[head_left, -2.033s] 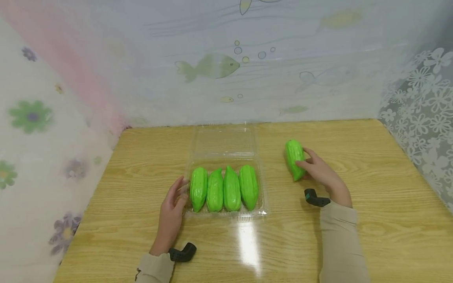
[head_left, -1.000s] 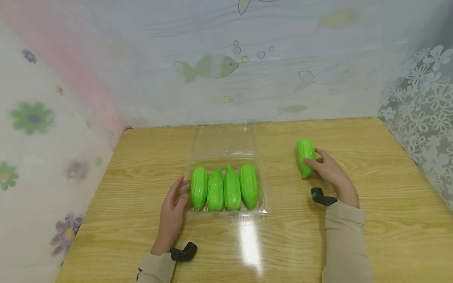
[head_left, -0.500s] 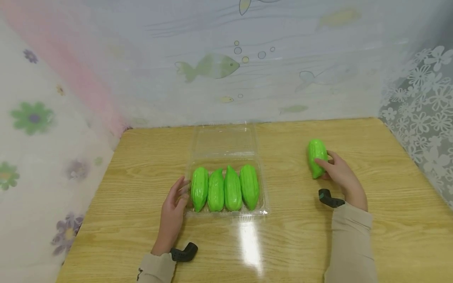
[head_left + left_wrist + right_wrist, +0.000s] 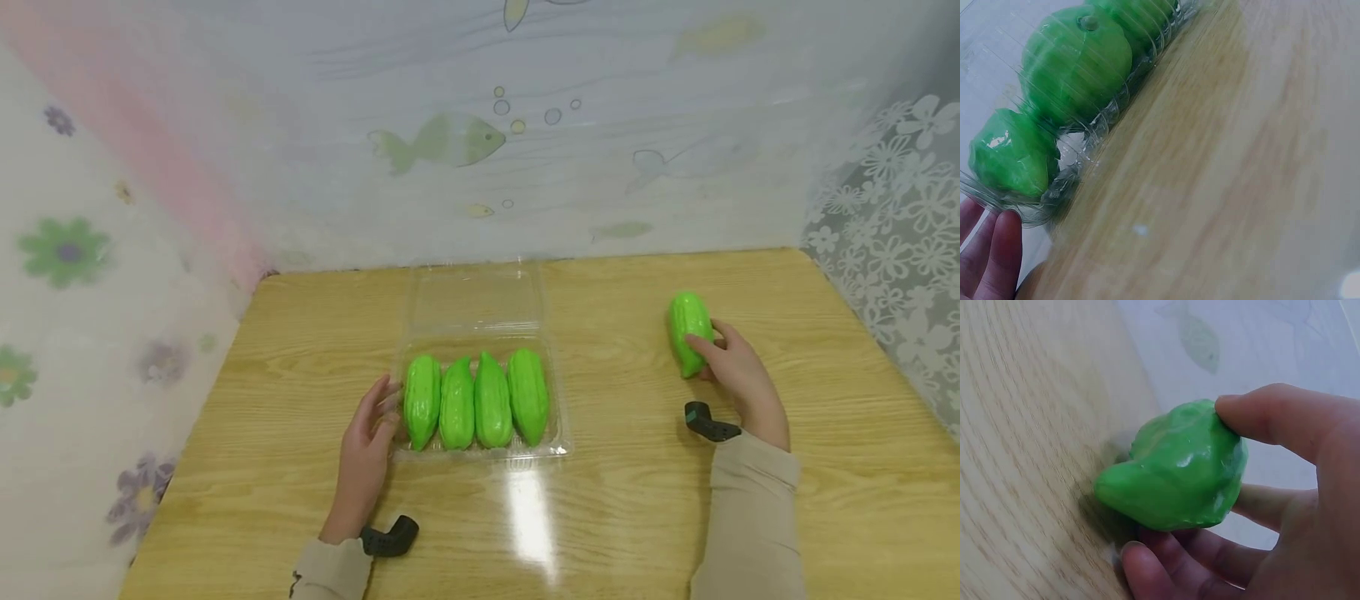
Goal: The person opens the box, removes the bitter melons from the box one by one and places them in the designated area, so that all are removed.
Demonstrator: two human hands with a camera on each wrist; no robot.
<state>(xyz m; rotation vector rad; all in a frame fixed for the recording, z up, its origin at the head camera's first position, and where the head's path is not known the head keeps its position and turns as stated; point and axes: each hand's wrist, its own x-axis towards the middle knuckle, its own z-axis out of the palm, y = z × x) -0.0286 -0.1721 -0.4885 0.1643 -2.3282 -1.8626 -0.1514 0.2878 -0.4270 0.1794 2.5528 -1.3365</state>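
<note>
**Grasp on a green gourd, right of frame; slipping and rolling as chief hazards**

From my remote post I see the right hand [image 4: 742, 379] gripping one green gourd [image 4: 686, 321] between thumb and curled fingers; the fault I judge likeliest is a slip, since the skin looks glossy and the body rounded; were the grasp to loosen, the gourd could roll across the table [image 4: 607, 525]. I would also mind the clear box [image 4: 556, 451] at centre frame; a knock on its thin-looking rim could jostle the four boxed gourds [image 4: 492, 407]; the left hand [image 4: 363, 446], left of centre, rests relaxed fingers against the box's left edge (how firmly, I cannot tell).

The held gourd lies to the upper left of the right palm, narrow tip toward the bottom of the head view; whether it touches the table, I cannot tell.
</note>
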